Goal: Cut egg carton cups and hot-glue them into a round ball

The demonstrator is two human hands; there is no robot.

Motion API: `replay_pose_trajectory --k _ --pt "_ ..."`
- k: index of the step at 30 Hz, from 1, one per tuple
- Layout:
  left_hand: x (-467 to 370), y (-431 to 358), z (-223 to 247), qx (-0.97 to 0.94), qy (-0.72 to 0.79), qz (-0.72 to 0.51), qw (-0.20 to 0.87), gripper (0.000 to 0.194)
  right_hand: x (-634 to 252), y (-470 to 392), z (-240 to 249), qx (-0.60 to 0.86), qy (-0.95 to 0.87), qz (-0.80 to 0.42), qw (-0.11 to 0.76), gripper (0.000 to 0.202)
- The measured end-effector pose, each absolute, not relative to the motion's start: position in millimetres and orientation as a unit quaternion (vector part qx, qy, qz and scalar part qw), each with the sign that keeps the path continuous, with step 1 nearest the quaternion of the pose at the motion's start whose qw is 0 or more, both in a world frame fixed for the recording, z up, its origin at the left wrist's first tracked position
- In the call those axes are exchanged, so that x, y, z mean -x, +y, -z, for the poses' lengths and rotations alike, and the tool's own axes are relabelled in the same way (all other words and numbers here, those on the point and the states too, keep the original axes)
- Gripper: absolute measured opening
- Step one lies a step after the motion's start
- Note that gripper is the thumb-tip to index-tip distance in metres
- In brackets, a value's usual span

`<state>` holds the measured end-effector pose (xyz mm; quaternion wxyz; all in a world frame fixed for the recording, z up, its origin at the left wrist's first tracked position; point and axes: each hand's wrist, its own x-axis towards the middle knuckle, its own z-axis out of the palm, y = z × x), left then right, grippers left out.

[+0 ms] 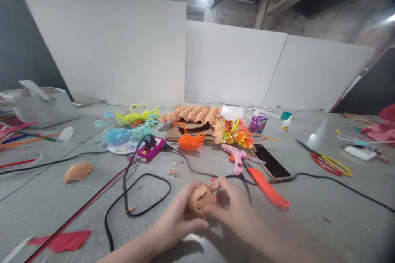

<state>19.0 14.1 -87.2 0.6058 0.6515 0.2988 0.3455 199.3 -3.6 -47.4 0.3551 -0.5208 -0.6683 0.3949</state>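
Note:
Low in the middle of the view, an orange-tan egg carton cup (pixel 202 200) with torn edges is held between both hands. My left hand (pixel 177 218) curls round its left side, the thumb stretched beneath it. From the right, my right hand (pixel 236 207) pinches it, with the thumb on its front and the fingers at its top. A similar cut carton piece (pixel 78 171) lies to the left on the table. Beyond the hands stand the bumpy egg carton (pixel 197 114) and an orange pipe-cleaner bundle (pixel 190 141). Small torn scraps (pixel 173 172) lie just ahead of the hands.
Black cables (pixel 148 176) loop near my left forearm from a purple power strip (pixel 152 149). At right are a pink glue gun (pixel 237 158), an orange utility knife (pixel 269 189), a phone (pixel 271 162) and scissors (pixel 327 161). A grey bucket (pixel 40 109) stands far left.

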Motion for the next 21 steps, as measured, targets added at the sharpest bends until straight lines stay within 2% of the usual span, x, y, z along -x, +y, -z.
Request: replay_pose_trajectory --k 3,8,10,12,15,17,21 --pt "-20.8 15.4 88.8 -0.627 0.304 -0.362 0.619 0.065 -198.1 -4.9 48.9 0.529 -0.669 -0.382 0.355 0.028" --pt "-21.4 17.3 82.7 -0.671 0.311 -0.366 0.564 0.042 -197.1 -8.9 48.3 0.511 -0.700 -0.339 0.366 0.020" --pt "-20.6 17.9 80.3 -0.669 0.319 -0.372 0.559 0.039 -200.2 -6.8 46.1 0.476 -0.723 -0.337 0.370 0.017" --pt "-19.8 18.6 79.1 -0.664 0.326 -0.377 0.557 0.037 -208.1 1.3 42.5 0.477 -0.748 -0.313 0.340 0.014" --pt "-19.6 19.3 78.8 -0.670 0.328 -0.376 0.550 0.036 -231.1 27.4 36.3 0.576 -0.735 -0.213 0.287 0.012" --pt "-19.9 19.1 78.9 -0.674 0.329 -0.377 0.542 0.036 -250.8 50.4 33.6 0.638 -0.702 -0.159 0.273 0.019" --pt "-19.6 18.0 78.2 -0.667 0.327 -0.378 0.552 0.037 -278.6 87.7 36.7 0.717 -0.663 -0.101 0.193 0.019"
